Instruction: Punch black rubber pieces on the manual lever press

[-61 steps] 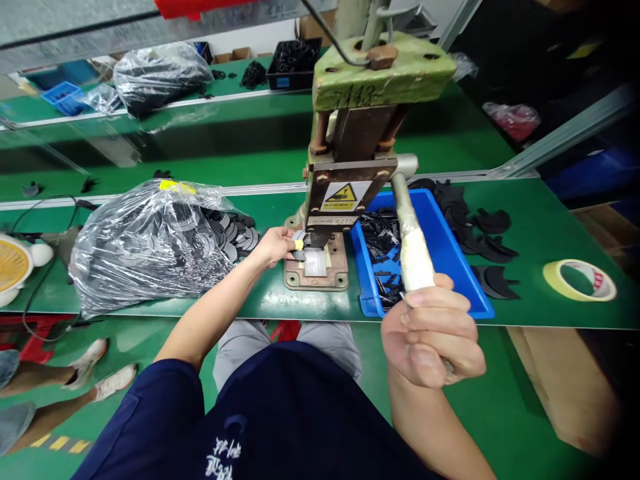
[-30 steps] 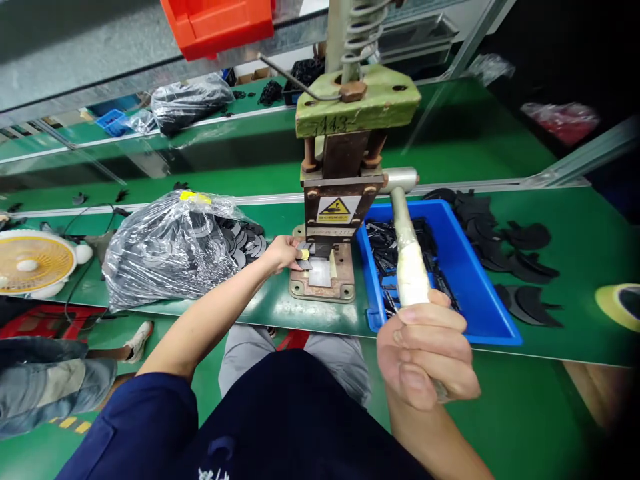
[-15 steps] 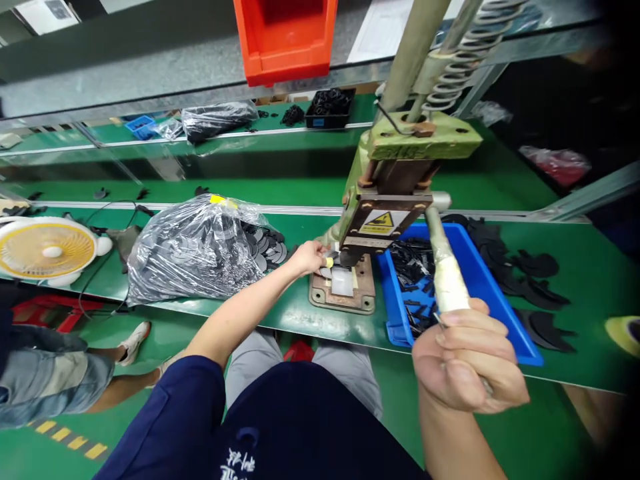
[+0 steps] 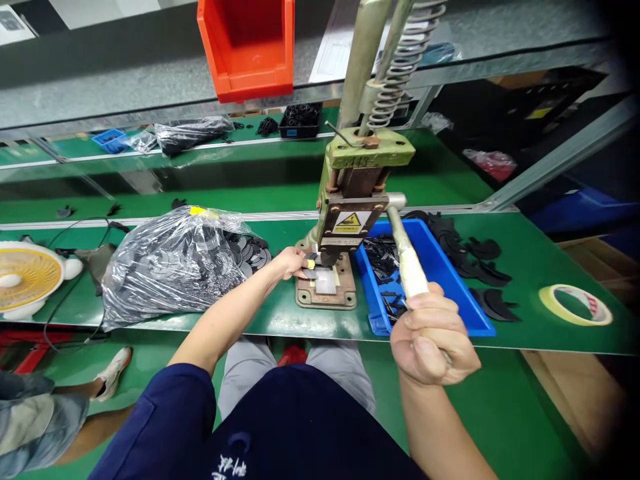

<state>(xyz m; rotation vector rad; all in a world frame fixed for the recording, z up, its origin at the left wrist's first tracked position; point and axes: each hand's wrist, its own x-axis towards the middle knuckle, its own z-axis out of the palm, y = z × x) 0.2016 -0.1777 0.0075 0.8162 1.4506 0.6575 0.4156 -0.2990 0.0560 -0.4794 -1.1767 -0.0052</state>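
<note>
My right hand (image 4: 435,337) is wrapped around the white-wrapped lever handle (image 4: 413,272) of a green hand press (image 4: 371,155). The lever slants down toward me from the right of the press head. My left hand (image 4: 291,262) reaches in from the left at the press base (image 4: 325,301), its fingers pinching a flat dark grey piece (image 4: 311,273) at the base's left edge. A small yellow patch shows by the fingertips. Just right of that piece, under the press head, lies a pale translucent block (image 4: 326,281). The fingers partly hide the held piece.
Left of the press lies a clear plastic bag (image 4: 165,267) of grey curved pieces. On its right stand a blue bin (image 4: 440,267) of black parts, black curved pieces (image 4: 493,305) and a tape roll (image 4: 575,305). A fan (image 4: 30,277) and a person's legs are at the left.
The view has swung to the right, bringing the whole tape roll into sight. More of the grey piece shows at my left fingers. My right hand stays around the lever handle.
</note>
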